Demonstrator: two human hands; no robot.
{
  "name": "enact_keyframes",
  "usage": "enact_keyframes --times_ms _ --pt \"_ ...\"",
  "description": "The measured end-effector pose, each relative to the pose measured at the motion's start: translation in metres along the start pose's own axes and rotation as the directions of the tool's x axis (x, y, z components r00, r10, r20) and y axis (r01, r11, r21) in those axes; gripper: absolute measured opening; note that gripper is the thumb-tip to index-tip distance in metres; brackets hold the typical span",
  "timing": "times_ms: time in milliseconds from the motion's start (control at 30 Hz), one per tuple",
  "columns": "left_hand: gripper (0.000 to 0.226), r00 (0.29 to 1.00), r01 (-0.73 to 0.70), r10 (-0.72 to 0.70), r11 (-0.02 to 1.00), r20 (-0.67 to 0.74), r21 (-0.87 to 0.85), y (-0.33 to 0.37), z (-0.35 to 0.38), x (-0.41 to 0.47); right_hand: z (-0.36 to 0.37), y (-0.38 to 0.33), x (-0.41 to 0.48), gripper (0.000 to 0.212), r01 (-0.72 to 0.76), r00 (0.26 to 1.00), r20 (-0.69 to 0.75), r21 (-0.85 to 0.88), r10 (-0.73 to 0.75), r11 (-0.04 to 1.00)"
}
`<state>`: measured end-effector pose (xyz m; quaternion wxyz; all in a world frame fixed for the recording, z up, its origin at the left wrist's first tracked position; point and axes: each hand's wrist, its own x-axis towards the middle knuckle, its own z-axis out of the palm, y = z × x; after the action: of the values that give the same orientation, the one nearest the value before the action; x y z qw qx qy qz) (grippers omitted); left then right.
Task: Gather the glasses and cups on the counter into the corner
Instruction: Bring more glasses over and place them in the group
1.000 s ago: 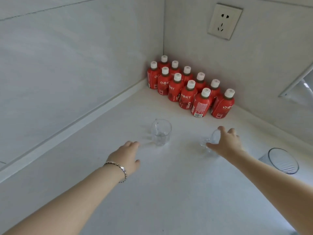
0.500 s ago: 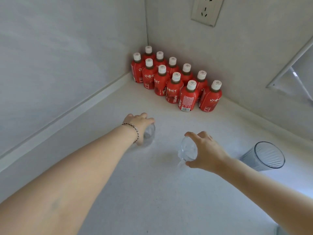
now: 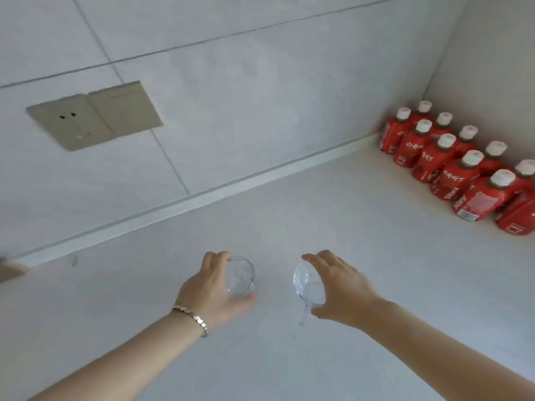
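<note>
In the lower middle of the frame the left hand point(image 3: 212, 287), with a metal bracelet point(image 3: 192, 316) on the wrist, grasps a clear glass cup point(image 3: 240, 275) from its left side. Just to the right, the right hand point(image 3: 340, 287) grips a second clear glass cup point(image 3: 307, 286). Both cups are over the white counter point(image 3: 362, 256). At the right edge, red bottles point(image 3: 451, 166) with white caps stand in the corner. A wall socket point(image 3: 94, 114) is in the upper left.

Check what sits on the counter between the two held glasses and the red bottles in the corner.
Nothing: in the head view, the counter is bare between the glass in the left hand, the glass in the right hand and the red bottles.
</note>
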<state>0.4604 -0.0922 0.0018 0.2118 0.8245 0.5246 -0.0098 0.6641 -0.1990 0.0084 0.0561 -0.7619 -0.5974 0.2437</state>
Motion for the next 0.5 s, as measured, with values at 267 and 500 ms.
enact_keyframes --times_ms 267,500 --pt "0.100 0.944 0.274 -0.288 0.956 -0.163 -0.101 -0.252 -0.084 -0.128 0.095 -0.264 0.025 0.087 0.335 0.936 0.143 -0.075 -0.322 0.939" --pt "0.080 0.819 0.490 -0.555 0.810 -0.149 -0.321 -0.470 -0.119 -0.237 0.186 -0.477 0.020 0.090 0.421 0.890 0.231 -0.088 -0.393 0.903"
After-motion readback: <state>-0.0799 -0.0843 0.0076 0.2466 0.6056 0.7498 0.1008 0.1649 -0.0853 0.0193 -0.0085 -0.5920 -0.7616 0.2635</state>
